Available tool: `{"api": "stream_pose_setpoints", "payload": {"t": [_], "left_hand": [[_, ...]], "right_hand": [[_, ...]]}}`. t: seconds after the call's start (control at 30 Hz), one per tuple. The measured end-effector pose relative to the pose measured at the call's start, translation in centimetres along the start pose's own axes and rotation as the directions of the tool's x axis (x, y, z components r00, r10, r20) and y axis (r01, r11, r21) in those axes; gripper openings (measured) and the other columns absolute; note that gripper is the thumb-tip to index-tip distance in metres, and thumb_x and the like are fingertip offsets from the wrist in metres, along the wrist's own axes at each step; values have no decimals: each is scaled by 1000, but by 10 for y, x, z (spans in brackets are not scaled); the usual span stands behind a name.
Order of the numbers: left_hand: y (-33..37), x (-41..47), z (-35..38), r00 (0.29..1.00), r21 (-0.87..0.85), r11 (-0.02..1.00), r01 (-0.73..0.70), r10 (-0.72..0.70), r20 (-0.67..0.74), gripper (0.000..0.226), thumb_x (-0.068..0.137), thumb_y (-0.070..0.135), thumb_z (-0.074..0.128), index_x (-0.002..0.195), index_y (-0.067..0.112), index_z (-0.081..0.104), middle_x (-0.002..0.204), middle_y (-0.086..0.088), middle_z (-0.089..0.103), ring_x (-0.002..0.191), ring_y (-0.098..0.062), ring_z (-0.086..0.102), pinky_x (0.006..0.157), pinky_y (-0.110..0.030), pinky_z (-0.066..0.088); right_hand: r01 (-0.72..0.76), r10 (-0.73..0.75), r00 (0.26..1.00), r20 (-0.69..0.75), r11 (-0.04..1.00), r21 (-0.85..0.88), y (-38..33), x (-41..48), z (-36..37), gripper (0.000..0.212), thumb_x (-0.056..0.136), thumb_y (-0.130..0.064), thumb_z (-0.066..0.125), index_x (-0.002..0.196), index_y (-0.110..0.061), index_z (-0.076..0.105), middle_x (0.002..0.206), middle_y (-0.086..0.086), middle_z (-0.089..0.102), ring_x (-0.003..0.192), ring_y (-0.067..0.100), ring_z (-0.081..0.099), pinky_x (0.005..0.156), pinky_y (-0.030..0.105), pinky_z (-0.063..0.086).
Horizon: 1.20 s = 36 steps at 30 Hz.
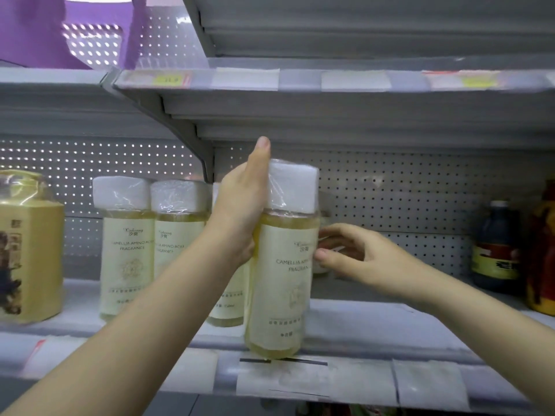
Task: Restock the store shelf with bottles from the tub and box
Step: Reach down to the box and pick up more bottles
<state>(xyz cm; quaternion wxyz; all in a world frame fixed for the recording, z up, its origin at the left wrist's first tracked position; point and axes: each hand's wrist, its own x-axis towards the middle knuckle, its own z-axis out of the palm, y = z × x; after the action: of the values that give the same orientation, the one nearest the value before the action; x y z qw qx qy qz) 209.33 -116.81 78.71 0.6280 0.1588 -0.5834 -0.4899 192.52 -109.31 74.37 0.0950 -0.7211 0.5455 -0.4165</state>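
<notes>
Standing near-upright, cap up (base at the shelf (390, 322) edge), the bottle (283, 265) is gripped by the left hand (240, 211); the right hand (357, 253) rests loose fingers (333, 235) on its side.

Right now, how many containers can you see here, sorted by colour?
Pale yellow bottles: 4, one held by the left hand
Golden-yellow container: 1
Dark bottle: 1
Orange bottle: 1
Total: 7
</notes>
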Motion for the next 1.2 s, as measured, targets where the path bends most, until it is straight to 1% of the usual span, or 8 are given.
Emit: {"api": "stream_pose_setpoints", "payload": {"t": [0.23, 0.33, 0.43, 0.6, 0.67, 0.8, 1.03, 1.2], "left_hand": [[15, -1, 35, 984, -72, 988, 134, -124, 125, 59, 90, 69, 41, 88, 15, 65, 74, 0, 72, 69, -21, 69, 76, -38, 56], [12, 7, 33, 987, 290, 951, -105, 65, 146, 70, 89, 74, 25, 88, 15, 62, 78, 4, 68, 75, -18, 63, 69, -30, 49], [2, 20, 10, 856, 627, 582, -517, 371, 361, 74, 85, 77, 26, 100, 12, 59, 92, 3, 63, 86, -13, 57, 69, -17, 40], [-19, 31, -15, 787, 822, 47, -568, 324, 525, 39, 96, 49, 44, 117, 22, 63, 112, 1, 66, 106, -21, 58, 87, -37, 49], [-29, 30, -16, 707, 800, -128, -586, 401, 582, 37, 95, 42, 49, 119, 18, 63, 107, -2, 67, 98, -25, 61, 79, -36, 50], [-43, 38, -18, 587, 775, -215, -594, 543, 601, 29, 80, 29, 57, 101, 12, 69, 84, -6, 66, 71, -30, 60, 59, -34, 46], [-69, 31, -5, 489, 844, -239, -481, 725, 485, 18, 88, 17, 48, 88, 9, 64, 79, -8, 58, 72, -28, 52, 64, -35, 37], [-73, 35, -2, 459, 858, -250, -448, 759, 461, 16, 84, 18, 52, 90, 9, 64, 78, -9, 57, 71, -29, 52, 67, -36, 38]], "right_hand": [[-62, 28, 996, 86, 905, 420, -15, -25, 5, 53, 69, -19, 76, 118, -24, 56, 110, -9, 73, 103, 9, 69, 78, 29, 58], [-72, 80, 997, 3, 886, 458, -6, -28, 3, 60, 64, -15, 84, 118, -21, 57, 108, -6, 74, 101, 12, 70, 74, 30, 59], [-97, 179, 976, -124, 865, 492, 10, -27, 5, 67, 58, -16, 83, 119, -20, 56, 108, -6, 74, 99, 11, 70, 70, 26, 58], [-163, 326, 899, -294, 870, 464, 34, -16, 11, 75, 51, -26, 89, 118, -24, 54, 110, -8, 70, 96, 8, 69, 71, 28, 54], [-183, 351, 877, -327, 875, 448, 41, -8, 13, 74, 58, -22, 91, 120, -24, 51, 113, -8, 66, 98, 8, 65, 73, 30, 53], [-221, 374, 861, -344, 885, 409, 57, 5, 16, 73, 56, -25, 93, 117, -25, 51, 114, -5, 66, 101, 11, 65, 86, 39, 55], [-257, 390, 846, -365, 896, 362, 71, 15, 24, 71, 58, -32, 91, 116, -25, 52, 112, -8, 66, 101, 11, 65, 87, 41, 55], [-337, 389, 914, -113, 885, 321, 68, 14, 8, 61, 71, -24, 85, 118, -30, 46, 112, -10, 66, 102, 6, 64, 81, 32, 54]]}}
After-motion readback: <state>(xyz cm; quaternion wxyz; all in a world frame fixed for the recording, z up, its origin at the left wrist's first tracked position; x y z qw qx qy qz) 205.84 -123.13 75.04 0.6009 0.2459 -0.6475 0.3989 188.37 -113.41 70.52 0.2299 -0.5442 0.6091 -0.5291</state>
